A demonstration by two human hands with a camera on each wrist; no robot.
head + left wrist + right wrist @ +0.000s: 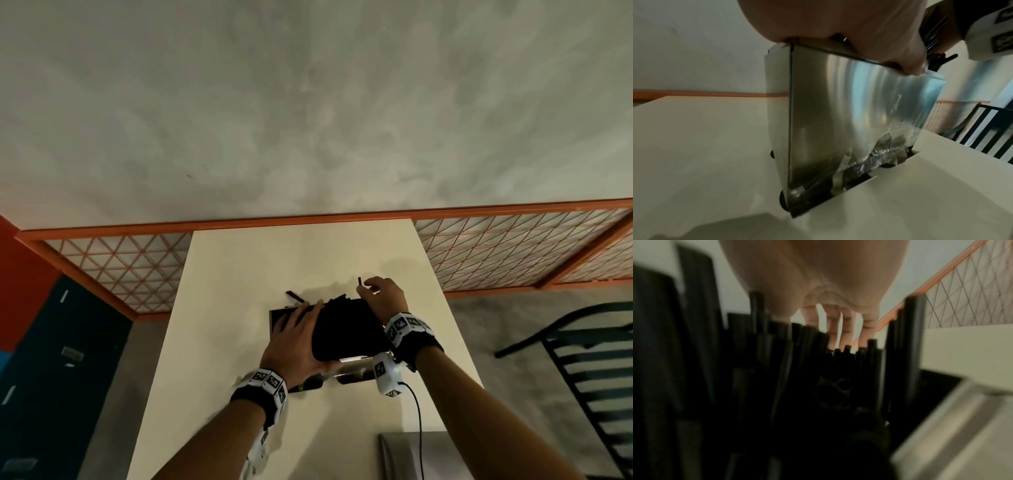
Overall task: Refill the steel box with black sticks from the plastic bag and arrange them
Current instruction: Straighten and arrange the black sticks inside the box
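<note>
Standing against a grey mottled wall [308, 102] with an orange lattice rail [513, 246] along its foot, a cream table [239, 274] fills the middle of the head view. A black slatted chair [582, 359] sits off to the right of it. On the table stands the steel box [838, 113], upright on small dark feet, its brushed side reflecting crumpled clear plastic near the base. The box is packed with black sticks [346, 329], which form a dark mass rising above its rim; in the right wrist view they stand close together at uneven heights, blurred.

The left hand [294, 339] lies with fingers stretched out flat over the left part of the box top, beside the stick mass, its palm edge resting on the rim in the left wrist view. It looks released rather than clenched. The right hand [383, 298] reaches over the far side of the sticks with fingers bent downward; 1 short stick [359, 281] pokes up next to its fingertips, but whether the fingers actually pinch it cannot be told. Another loose stick [295, 296] lies on the table just behind the box. Both wrists carry bands with black-and-white markers.
</note>
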